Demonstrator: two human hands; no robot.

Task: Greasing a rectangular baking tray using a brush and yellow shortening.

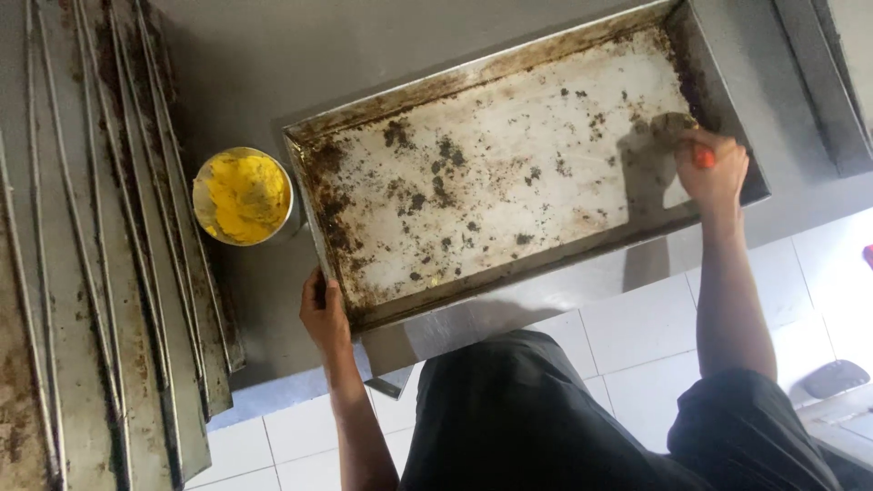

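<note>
A: Head view. Tray [509, 173] flat on counter [273, 55], near front edge; bowl [244, 197] just beside its left end.

B: Left hand [325, 314] clamped on near-left corner; right hand [712, 170] fisted round scraper [677, 127] at right end. Likely stiff, greasy, slippery; grip by rims.

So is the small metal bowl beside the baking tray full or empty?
Partly full: the small metal bowl holds a yellow substance covering its bottom, with bare rim showing above. It stands upright on the counter, left of the baking tray.

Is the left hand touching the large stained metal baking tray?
Touching. The head view shows the left hand gripping the near corner rim of the large stained metal baking tray, fingers curled over its edge.
</note>
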